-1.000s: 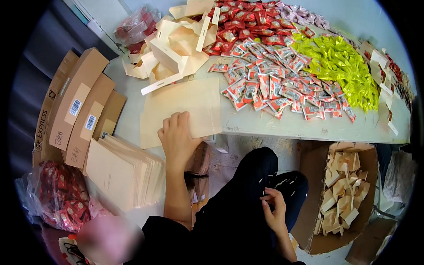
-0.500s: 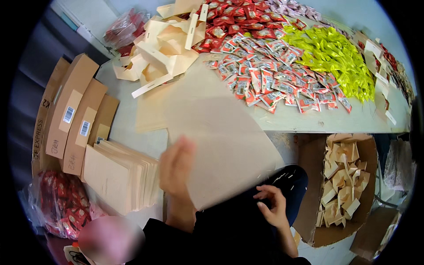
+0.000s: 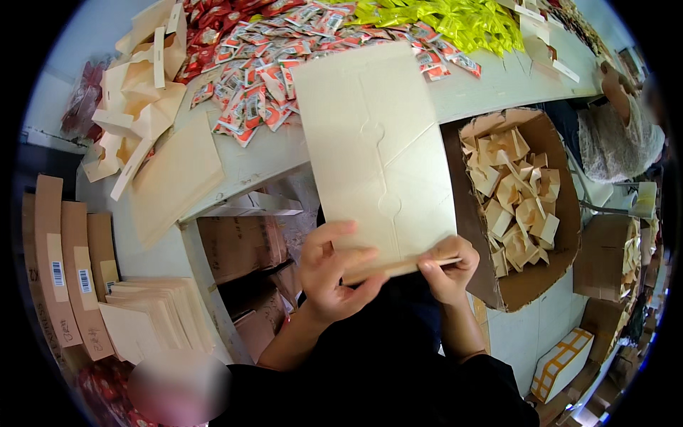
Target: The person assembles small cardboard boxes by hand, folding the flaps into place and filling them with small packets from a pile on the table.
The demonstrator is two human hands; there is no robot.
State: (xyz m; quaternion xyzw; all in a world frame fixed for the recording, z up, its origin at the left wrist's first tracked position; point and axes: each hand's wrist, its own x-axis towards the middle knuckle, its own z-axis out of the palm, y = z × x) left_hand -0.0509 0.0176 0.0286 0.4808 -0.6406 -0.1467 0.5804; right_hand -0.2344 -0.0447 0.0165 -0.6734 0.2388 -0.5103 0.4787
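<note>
A flat, cream paper carton is tilted up above my lap, with a long slit and two round tab cuts down its middle. At its near edge a narrow flap is bent up. My right hand pinches the near right corner, thumb on the flap. On the near left corner, the fingers of my left hand are bent around the edge, somewhat apart, and touch the flap. The undersides of the fingers behind the carton are hidden.
Red-and-white sachets, yellow-green packets and opened cartons cover the table's far side. Flat cartons are stacked at the near left. A large cardboard box of folded cartons stands at right. Another person's arm shows far right.
The carton has come up in front of me and turned more upright. My right hand has moved from my lap to its corner. The view has swung to the right.
</note>
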